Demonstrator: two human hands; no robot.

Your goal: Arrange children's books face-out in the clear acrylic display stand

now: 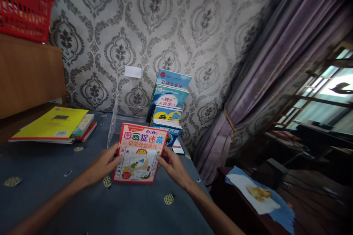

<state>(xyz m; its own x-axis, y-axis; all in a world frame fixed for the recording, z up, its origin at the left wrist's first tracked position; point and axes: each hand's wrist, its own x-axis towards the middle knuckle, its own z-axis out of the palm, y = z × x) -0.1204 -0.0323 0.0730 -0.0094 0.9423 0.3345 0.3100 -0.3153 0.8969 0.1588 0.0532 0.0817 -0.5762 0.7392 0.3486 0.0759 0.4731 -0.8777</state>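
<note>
Between my two hands is a red-bordered picture book [140, 154], its illustrated front cover facing me. My left hand [107, 163] grips the book's left edge, thumb on the cover. On the opposite edge, my right hand [172, 163] pinches it the same way, fingers partly hidden behind. Just beyond the book stands a clear plastic book rack [113, 121], whose lower front the book partly hides. Several blue and yellow children's books [171, 97] stand in tiers in the rack's right side, covers facing out.
A yellow book [56, 123] tops a stack at the left, beside a wooden cabinet [30, 73] bearing a red basket [24, 7]. A phone [178, 147] lies behind the books. Right of the bed-like blue cloth surface [132, 209] hang purple curtains [248, 91].
</note>
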